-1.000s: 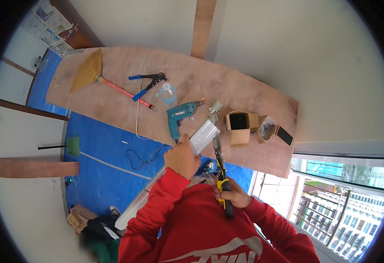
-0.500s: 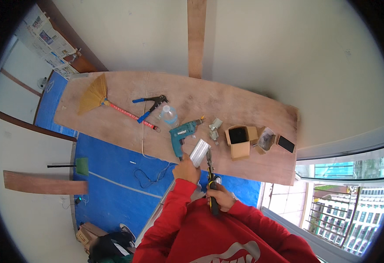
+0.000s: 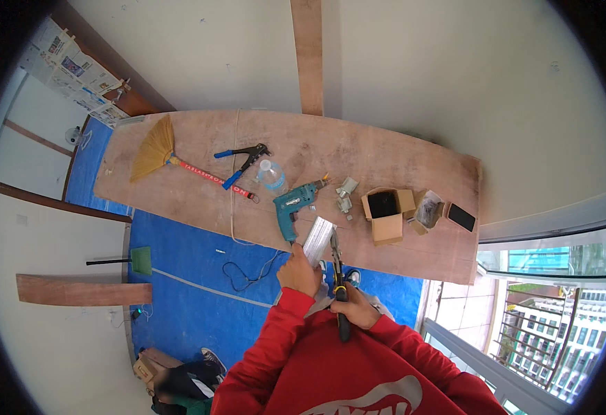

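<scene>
A short length of silvery ribbed metal profile (image 3: pixel 319 238) is in my left hand (image 3: pixel 299 272), which is closed around its lower end. My right hand (image 3: pixel 355 309) grips the handles of a pair of tin snips (image 3: pixel 340 277) with black and yellow grips. The snips point away from me, and their jaws are against or just beside the profile's right edge; I cannot tell whether they bite into it. Just beyond, a teal power drill (image 3: pixel 290 207) lies at the near edge of the wooden board table (image 3: pixel 199 138).
On the table lie a hand riveter (image 3: pixel 246 166) with blue grips, a clear bottle (image 3: pixel 271 176), small metal pieces (image 3: pixel 346 194), open cardboard boxes (image 3: pixel 387 230), a phone (image 3: pixel 461 216) and a broom (image 3: pixel 154 149). A cable (image 3: pixel 244 277) crosses the blue floor sheet. Someone sits at lower left (image 3: pixel 192 380).
The whole view has shifted slightly to the right. My right hand has turned a little on the snips' handles; both hands keep hold of the same things.
</scene>
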Demonstrator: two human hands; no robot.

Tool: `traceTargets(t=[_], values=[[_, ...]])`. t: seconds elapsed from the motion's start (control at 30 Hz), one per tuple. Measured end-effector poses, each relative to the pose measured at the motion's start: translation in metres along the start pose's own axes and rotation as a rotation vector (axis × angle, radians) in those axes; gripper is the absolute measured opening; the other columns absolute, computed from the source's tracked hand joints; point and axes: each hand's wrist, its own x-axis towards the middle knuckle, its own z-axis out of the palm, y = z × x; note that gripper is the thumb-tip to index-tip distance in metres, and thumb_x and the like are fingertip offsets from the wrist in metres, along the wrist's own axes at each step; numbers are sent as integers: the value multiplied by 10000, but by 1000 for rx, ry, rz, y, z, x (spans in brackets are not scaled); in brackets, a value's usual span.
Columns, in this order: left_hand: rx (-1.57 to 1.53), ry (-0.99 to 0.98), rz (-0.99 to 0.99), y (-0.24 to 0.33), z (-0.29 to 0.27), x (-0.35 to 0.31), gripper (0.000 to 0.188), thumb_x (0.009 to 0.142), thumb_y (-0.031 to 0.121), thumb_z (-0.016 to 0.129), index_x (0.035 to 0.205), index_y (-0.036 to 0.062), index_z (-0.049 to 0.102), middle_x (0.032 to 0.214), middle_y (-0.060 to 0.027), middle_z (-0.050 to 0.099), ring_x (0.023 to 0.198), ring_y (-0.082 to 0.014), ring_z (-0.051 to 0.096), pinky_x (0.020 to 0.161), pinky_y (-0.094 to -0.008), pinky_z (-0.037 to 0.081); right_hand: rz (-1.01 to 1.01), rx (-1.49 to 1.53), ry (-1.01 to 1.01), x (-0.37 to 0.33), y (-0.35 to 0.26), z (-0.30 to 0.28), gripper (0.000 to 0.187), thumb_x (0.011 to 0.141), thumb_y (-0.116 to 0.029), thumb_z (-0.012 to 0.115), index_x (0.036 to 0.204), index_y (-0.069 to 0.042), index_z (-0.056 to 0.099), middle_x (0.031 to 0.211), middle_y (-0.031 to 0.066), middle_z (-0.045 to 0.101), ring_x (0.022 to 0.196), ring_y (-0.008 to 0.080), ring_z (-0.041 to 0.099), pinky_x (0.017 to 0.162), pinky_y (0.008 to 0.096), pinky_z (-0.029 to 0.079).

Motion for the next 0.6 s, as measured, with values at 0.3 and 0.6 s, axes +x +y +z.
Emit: traceTargets(t=[0.3,0.6], values=[[58,-55,46,-8,28,33,505,779,180,765,1174,-2,508,959,-251,735,866,-456,729,746,-547,586,137,165,-38,44,24,-22,411,805,-249,749,1101,-11,591,826,40,589,736,216,567,674,384,476],[138,-82,138,-40,92,94,490,775,181,765,1167,-41,573,956,-240,750,914,-427,743,806,-510,601,163,-313,188,114,61,-41,554,698,-362,825,1010,72,680,883,214,732,846,351,724,744,440,558]])
